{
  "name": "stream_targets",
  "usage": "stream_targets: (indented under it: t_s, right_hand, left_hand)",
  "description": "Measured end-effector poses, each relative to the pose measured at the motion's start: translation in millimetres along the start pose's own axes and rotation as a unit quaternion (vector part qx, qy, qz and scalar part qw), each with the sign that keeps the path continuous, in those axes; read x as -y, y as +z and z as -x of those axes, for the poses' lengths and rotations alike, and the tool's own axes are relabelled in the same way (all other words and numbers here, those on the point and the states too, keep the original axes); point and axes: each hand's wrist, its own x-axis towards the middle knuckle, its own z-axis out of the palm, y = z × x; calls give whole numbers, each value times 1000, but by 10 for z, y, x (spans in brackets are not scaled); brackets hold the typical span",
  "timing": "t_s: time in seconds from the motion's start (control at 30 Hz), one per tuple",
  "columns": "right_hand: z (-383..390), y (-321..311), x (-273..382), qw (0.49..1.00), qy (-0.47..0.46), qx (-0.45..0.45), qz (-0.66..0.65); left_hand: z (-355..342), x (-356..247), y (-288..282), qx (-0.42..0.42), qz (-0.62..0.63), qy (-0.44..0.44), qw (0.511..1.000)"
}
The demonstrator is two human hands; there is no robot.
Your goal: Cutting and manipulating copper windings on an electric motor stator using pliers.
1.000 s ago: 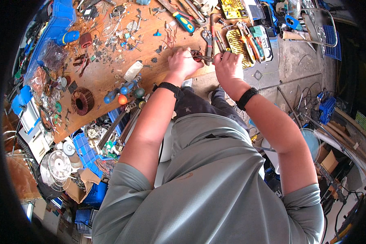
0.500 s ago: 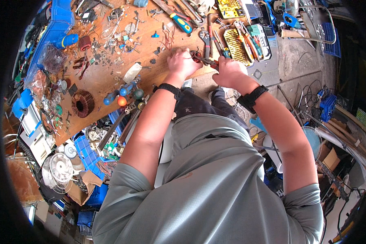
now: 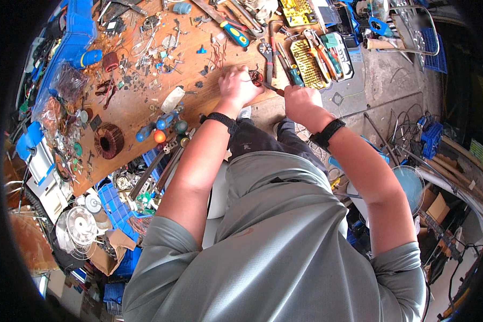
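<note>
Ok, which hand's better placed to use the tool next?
Probably the right hand: it holds the tool, pointing toward the reddish part, while the left hand appears to grip that part.

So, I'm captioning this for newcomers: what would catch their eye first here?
Probably the left hand, holding a reddish part at the near edge of the bench, and the right hand with a slim tool pointing at it. Next, an orange ball to their left and, further left, a thick copper-coloured ring. Beyond the right hand, a yellow bit tray stands out.

Wooden bench (image 3: 139, 110), copper-wound ring (image 3: 116, 134), white strip (image 3: 173, 99)
</note>
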Motion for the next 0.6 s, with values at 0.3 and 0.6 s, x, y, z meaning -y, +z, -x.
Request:
stream_targets:
  t_s: [0.3,0.6]
  right_hand:
    - [-22,259,-177,982,-10,-10,-189]
    - [41,313,-309,818,-5,184,-545]
  left_hand:
    - [1,5,9,-6,6,8,1000]
    - [11,33,29,-5,4,25,1000]
